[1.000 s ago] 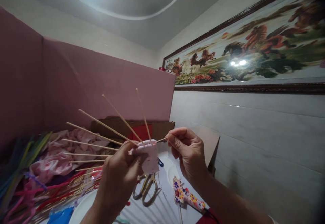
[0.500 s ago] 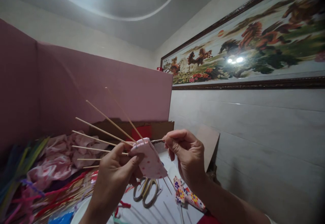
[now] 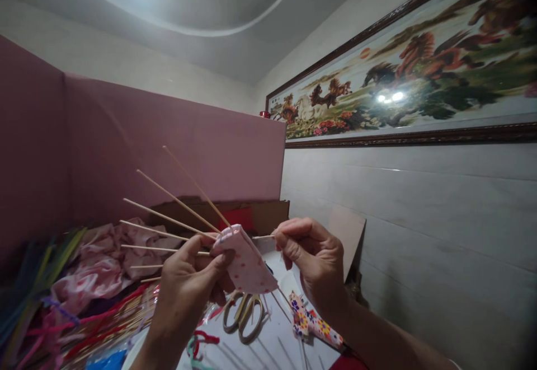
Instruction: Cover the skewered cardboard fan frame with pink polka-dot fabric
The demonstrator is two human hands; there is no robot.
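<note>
My left hand (image 3: 187, 286) is closed round a small pink dotted block (image 3: 246, 263), held up in front of me. Several thin wooden skewers (image 3: 168, 224) stick out of the block and fan up and to the left. My right hand (image 3: 312, 261) pinches the end of one more skewer (image 3: 262, 237) that lies level and meets the block's right top edge.
Below the hands lie gold-handled scissors (image 3: 243, 314) and a flower-patterned glue gun (image 3: 312, 325) on a white surface. Pink cloth (image 3: 100, 269), coloured pipe cleaners (image 3: 37, 303) and a cardboard box (image 3: 251, 213) crowd the left and back. A pink partition (image 3: 146, 146) and a horse painting (image 3: 403, 79) stand behind.
My left hand has tilted the block so its face turns down to the right. The skewer fan has swung leftward and lower. My right hand keeps its pinch on the level skewer.
</note>
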